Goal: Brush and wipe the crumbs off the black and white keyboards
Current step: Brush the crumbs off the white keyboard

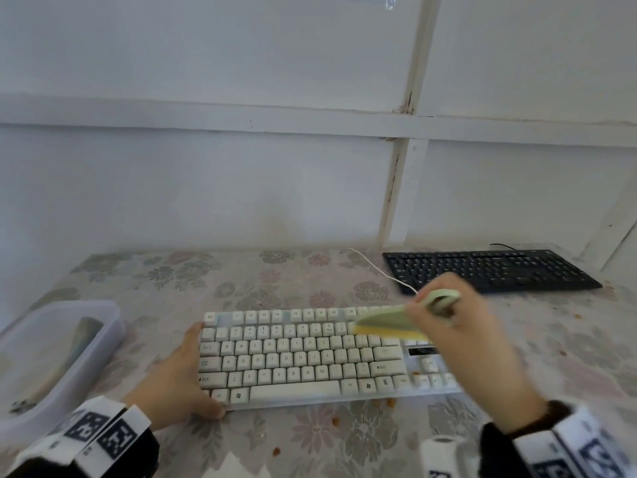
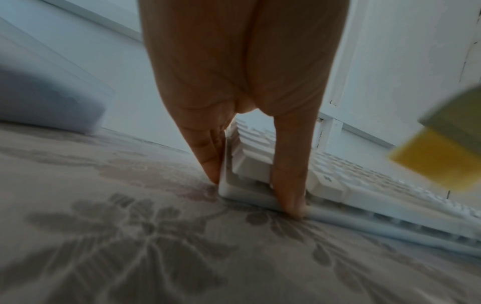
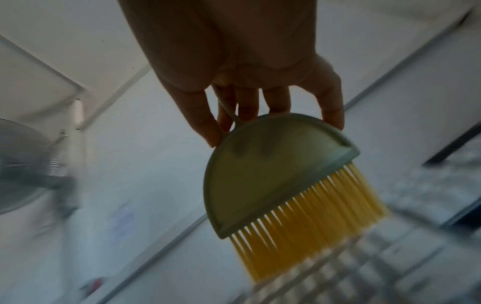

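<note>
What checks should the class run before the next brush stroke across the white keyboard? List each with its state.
1. Left hand steadies the white keyboard at its left end: ok.
2. Right hand grips the brush: ok.
3. Bristles reach the top rows: ok.
4. White keyboard free of crumbs: not ok.
5. Black keyboard clean: cannot tell.

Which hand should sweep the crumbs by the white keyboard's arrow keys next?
Right. The right hand already grips the brush over the white keyboard's right half, near those crumbs. The left hand braces the keyboard's left end.
</note>
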A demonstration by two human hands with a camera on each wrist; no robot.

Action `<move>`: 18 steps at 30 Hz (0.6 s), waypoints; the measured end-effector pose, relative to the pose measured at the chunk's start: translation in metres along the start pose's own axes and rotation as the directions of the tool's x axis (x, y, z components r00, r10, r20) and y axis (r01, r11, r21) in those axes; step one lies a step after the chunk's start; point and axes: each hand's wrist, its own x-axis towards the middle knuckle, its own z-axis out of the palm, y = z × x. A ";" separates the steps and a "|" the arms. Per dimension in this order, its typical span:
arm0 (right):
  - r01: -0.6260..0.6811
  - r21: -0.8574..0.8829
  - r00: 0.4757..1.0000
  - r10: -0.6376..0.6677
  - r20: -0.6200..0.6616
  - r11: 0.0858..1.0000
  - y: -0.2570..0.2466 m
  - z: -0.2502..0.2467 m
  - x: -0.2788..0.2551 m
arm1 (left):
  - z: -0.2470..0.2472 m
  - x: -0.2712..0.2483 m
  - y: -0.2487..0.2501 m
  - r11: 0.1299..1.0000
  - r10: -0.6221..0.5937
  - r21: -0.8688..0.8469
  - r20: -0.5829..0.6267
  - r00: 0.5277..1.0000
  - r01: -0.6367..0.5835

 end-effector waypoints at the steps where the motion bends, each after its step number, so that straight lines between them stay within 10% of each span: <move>1: -0.009 0.061 0.998 0.005 0.066 0.998 -0.012 0.019 -0.005 | 0.000 0.000 0.000 1.000 0.008 -0.004 0.003 1.000 -0.008; 9: 0.077 0.111 0.944 -0.109 0.312 0.991 -0.064 0.126 -0.035 | 0.000 0.007 -0.006 0.994 0.104 0.014 -0.037 0.994 -0.104; 18: 0.079 -0.139 0.944 -0.029 0.329 0.987 -0.062 0.119 -0.034 | 0.002 0.005 -0.007 0.994 0.105 -0.022 -0.056 0.993 -0.107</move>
